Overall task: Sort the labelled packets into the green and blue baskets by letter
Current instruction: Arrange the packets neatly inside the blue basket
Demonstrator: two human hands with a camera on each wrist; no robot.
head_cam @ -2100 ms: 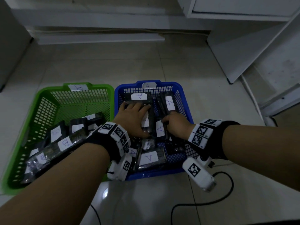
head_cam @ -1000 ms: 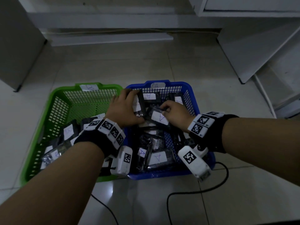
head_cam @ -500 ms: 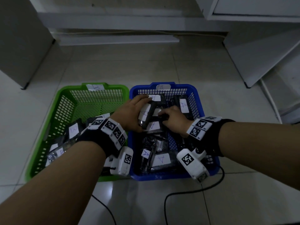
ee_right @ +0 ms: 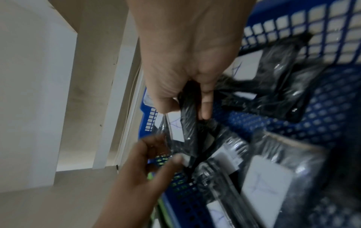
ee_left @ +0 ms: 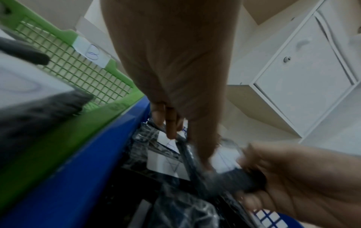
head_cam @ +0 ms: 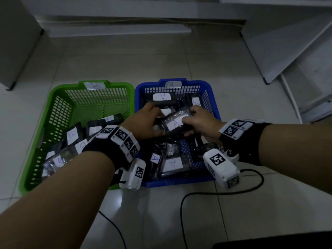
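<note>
The green basket [head_cam: 53,97], tagged B, stands on the left and holds several B packets [head_cam: 71,137]. Beside it on the right is the blue basket [head_cam: 213,97], tagged A, with several A packets [head_cam: 172,164]. Both hands are over the blue basket on one dark plastic-wrapped packet labelled A [head_cam: 175,123]. My left hand [head_cam: 156,126] grips its left end and my right hand [head_cam: 188,123] grips its right end. In the right wrist view, the right hand [ee_right: 187,106] pinches the black packet [ee_right: 188,128]. The left wrist view shows the left hand [ee_left: 185,143] on the packet [ee_left: 240,180].
The baskets sit side by side on a pale tiled floor [head_cam: 107,65]. A black cable [head_cam: 215,193] loops on the floor just in front of the blue basket. White cabinets [head_cam: 287,42] stand at the back right, and a grey panel [head_cam: 16,42] at the left.
Both hands have shifted among the packets in the blue basket and now hold one A packet between them, label up. The green basket's packets have not moved.
</note>
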